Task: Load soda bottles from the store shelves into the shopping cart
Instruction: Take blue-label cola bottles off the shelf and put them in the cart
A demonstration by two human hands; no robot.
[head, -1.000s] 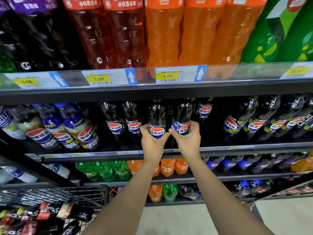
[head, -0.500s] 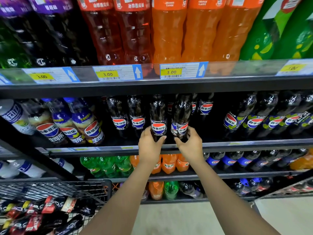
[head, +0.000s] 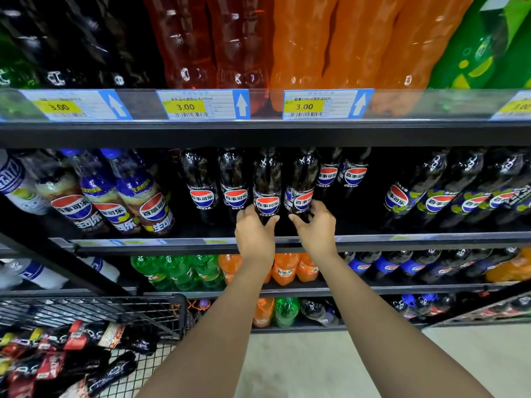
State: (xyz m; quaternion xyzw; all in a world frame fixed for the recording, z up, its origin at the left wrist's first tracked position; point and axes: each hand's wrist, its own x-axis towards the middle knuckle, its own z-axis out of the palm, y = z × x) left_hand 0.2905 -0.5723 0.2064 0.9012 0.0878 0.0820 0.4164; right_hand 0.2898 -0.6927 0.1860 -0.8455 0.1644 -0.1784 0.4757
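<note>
Fingers [head: 243, 213] curled, our left hand [head: 254, 239] and right hand [head: 316, 231] grip two cola bottles [head: 267, 179] not yet off the shelf [head: 402, 243]; our shopping cart [head: 120, 310] looks already part-filled.

Left arm [head: 207, 334]: bare, reaching forward and up from the bottom, almost straight.
Right arm [head: 385, 334]: bare, reaching forward and up too, leaning in toward the left arm.
Left wrist [head: 254, 261]: straight, in line with its arm.
Right wrist [head: 326, 254]: straight, tipped a little to the left.
Left hand [head: 254, 234]: its back faces the camera. The fingers and thumb curl round the low part of the left dark bottle [head: 267, 185].
Right hand [head: 316, 228]: its back faces the camera. The thumb and fingers curl round the low part of the right dark bottle [head: 301, 179].
Both hands: side by side at the same height, very near. The thumbs point at each other with a small gap between them.
</note>
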